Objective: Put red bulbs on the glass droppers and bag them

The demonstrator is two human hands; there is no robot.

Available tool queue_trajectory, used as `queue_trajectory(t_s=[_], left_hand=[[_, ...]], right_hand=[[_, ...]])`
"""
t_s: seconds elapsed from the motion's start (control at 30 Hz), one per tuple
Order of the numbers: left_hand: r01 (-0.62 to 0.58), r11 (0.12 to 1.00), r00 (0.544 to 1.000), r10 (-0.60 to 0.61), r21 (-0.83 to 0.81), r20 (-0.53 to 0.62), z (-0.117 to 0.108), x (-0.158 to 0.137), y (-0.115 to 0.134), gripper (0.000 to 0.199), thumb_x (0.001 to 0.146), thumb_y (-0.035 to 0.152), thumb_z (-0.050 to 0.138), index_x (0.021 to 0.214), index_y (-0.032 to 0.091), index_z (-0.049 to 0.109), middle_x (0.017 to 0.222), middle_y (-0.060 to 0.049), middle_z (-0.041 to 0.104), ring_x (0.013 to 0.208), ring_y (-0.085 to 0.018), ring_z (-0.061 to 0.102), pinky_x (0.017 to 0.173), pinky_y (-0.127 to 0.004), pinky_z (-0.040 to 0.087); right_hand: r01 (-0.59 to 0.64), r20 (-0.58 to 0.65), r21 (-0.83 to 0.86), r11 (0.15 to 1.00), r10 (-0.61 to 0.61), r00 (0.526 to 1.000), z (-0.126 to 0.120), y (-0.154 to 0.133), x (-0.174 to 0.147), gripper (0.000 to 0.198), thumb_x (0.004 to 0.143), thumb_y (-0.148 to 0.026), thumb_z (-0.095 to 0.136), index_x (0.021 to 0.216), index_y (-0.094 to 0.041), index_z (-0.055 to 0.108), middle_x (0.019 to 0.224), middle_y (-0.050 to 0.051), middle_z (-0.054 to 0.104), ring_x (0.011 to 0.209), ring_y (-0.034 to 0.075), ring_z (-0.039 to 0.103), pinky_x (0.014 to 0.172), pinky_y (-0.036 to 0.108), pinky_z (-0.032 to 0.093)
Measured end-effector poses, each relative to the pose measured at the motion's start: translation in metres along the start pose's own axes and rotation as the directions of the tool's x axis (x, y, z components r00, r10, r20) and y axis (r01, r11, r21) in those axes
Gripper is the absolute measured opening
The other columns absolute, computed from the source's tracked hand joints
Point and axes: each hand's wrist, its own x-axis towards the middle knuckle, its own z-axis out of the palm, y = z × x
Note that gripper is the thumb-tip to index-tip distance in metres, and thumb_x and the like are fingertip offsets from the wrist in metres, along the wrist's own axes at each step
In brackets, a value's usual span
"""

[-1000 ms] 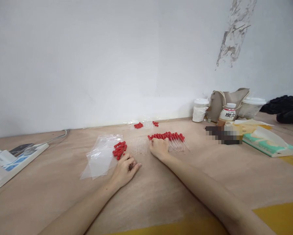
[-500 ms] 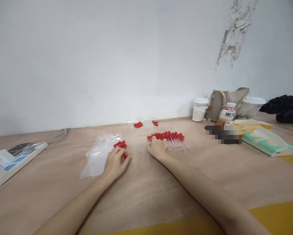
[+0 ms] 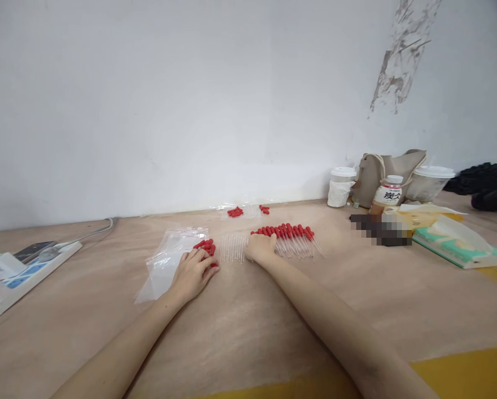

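Observation:
My left hand (image 3: 192, 271) rests over a small pile of red rubber bulbs (image 3: 206, 245) beside clear plastic bags. Its fingers are bent but apart, and one bulb shows between thumb and forefinger. My right hand (image 3: 260, 247) is curled closed at the boundary between bare clear tubes (image 3: 232, 247) and a row of red-capped droppers (image 3: 290, 233). What its fingertips hold is hidden behind the hand. The bare tubes lie side by side between my hands. The droppers fan out to the right, their red bulbs pointing away from me.
Clear plastic bags (image 3: 165, 266) lie under and left of my left hand. More red bulbs (image 3: 235, 211) sit on plastic near the wall. A power strip (image 3: 36, 277) is at left; cups, a bottle (image 3: 387, 194), a grey bag (image 3: 367, 180) and a tissue pack (image 3: 460, 249) stand right.
My right hand has shifted slightly left, towards the bare tubes, and turned over a little. My left hand has drawn slightly left, its fingers more bent over the bulbs.

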Motion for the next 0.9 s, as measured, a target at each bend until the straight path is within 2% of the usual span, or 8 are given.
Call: queue_trajectory(t_s=[0.17, 0.4, 0.47, 0.53, 0.63, 0.73, 0.8, 0.9], left_hand=[[-0.032, 0.997, 0.999, 0.029, -0.07, -0.043, 0.0, -0.002, 0.004, 0.02, 0.087, 0.029, 0.04, 0.091, 0.02, 0.057, 0.082, -0.005, 0.057, 0.081, -0.02, 0.049, 0.071, -0.033, 0.036], [0.065, 0.867, 0.992, -0.11, -0.494, -0.064, -0.007, -0.003, 0.04, 0.018, 0.088, 0.026, 0.035, 0.093, 0.019, 0.051, 0.085, -0.003, 0.057, 0.073, -0.014, 0.053, 0.066, -0.026, 0.042], [0.115, 0.83, 0.986, -0.162, -0.545, -0.038, -0.007, -0.001, 0.05, 0.016, 0.086, 0.03, 0.039, 0.083, 0.018, 0.05, 0.076, -0.001, 0.056, 0.066, -0.013, 0.052, 0.06, -0.023, 0.041], [0.148, 0.816, 0.981, -0.195, -0.558, -0.025, -0.005, 0.0, 0.058, 0.017, 0.084, 0.032, 0.044, 0.077, 0.017, 0.049, 0.071, 0.0, 0.055, 0.063, -0.012, 0.051, 0.056, -0.022, 0.04], [0.169, 0.807, 0.978, -0.211, -0.566, -0.009, 0.002, -0.001, 0.063, 0.016, 0.082, 0.032, 0.047, 0.078, 0.017, 0.049, 0.071, 0.0, 0.056, 0.062, -0.012, 0.05, 0.055, -0.023, 0.039], [0.144, 0.809, 0.983, -0.182, -0.569, -0.009, 0.006, -0.003, 0.063, 0.02, 0.082, 0.031, 0.049, 0.097, 0.018, 0.05, 0.08, -0.002, 0.06, 0.071, -0.015, 0.053, 0.064, -0.027, 0.041], [0.087, 0.842, 0.992, -0.122, -0.533, -0.032, 0.006, -0.004, 0.063, 0.027, 0.082, 0.03, 0.05, 0.108, 0.02, 0.049, 0.086, -0.003, 0.062, 0.081, -0.017, 0.053, 0.074, -0.032, 0.04], [-0.003, 0.887, 0.999, -0.016, -0.462, -0.038, 0.003, -0.004, 0.064, 0.021, 0.085, 0.027, 0.046, 0.102, 0.023, 0.057, 0.089, -0.003, 0.064, 0.086, -0.019, 0.052, 0.08, -0.035, 0.036]], right_hand=[[0.035, 0.054, 0.022, 0.999, -0.036, 0.998, -0.009, 0.003, -0.002, 0.018, 0.07, -0.022, 0.049, 0.078, -0.013, 0.063, 0.086, 0.014, 0.064, 0.083, 0.025, 0.058, 0.077, 0.037, 0.03], [0.232, -0.029, 0.161, 0.959, -0.231, 0.973, -0.025, 0.063, -0.035, 0.024, 0.085, -0.026, 0.03, 0.092, -0.014, 0.05, 0.087, 0.009, 0.061, 0.073, 0.016, 0.055, 0.06, 0.024, 0.036], [0.454, -0.162, 0.265, 0.851, -0.425, 0.891, -0.02, 0.082, -0.046, 0.021, 0.086, -0.022, 0.03, 0.095, -0.015, 0.048, 0.084, 0.006, 0.06, 0.072, 0.014, 0.054, 0.064, 0.023, 0.037], [0.559, -0.264, 0.305, 0.771, -0.496, 0.827, -0.011, 0.095, -0.055, 0.022, 0.085, -0.02, 0.032, 0.101, -0.015, 0.047, 0.086, 0.006, 0.06, 0.076, 0.014, 0.054, 0.068, 0.023, 0.038], [0.61, -0.358, 0.291, 0.737, -0.508, 0.784, 0.003, 0.102, -0.066, 0.028, 0.085, -0.018, 0.033, 0.109, -0.017, 0.048, 0.092, 0.006, 0.061, 0.084, 0.015, 0.054, 0.074, 0.026, 0.037], [0.657, -0.387, 0.246, 0.713, -0.549, 0.741, 0.009, 0.098, -0.076, 0.027, 0.086, -0.017, 0.032, 0.101, -0.02, 0.054, 0.095, 0.005, 0.061, 0.086, 0.014, 0.054, 0.079, 0.029, 0.033], [0.679, -0.386, 0.218, 0.701, -0.577, 0.72, 0.009, 0.093, -0.081, 0.025, 0.087, -0.018, 0.032, 0.096, -0.02, 0.056, 0.093, 0.004, 0.062, 0.083, 0.013, 0.054, 0.08, 0.031, 0.03], [0.698, -0.365, 0.175, 0.694, -0.613, 0.701, 0.006, 0.088, -0.087, 0.024, 0.087, -0.023, 0.034, 0.091, -0.02, 0.057, 0.089, 0.004, 0.063, 0.081, 0.013, 0.054, 0.083, 0.032, 0.026]])
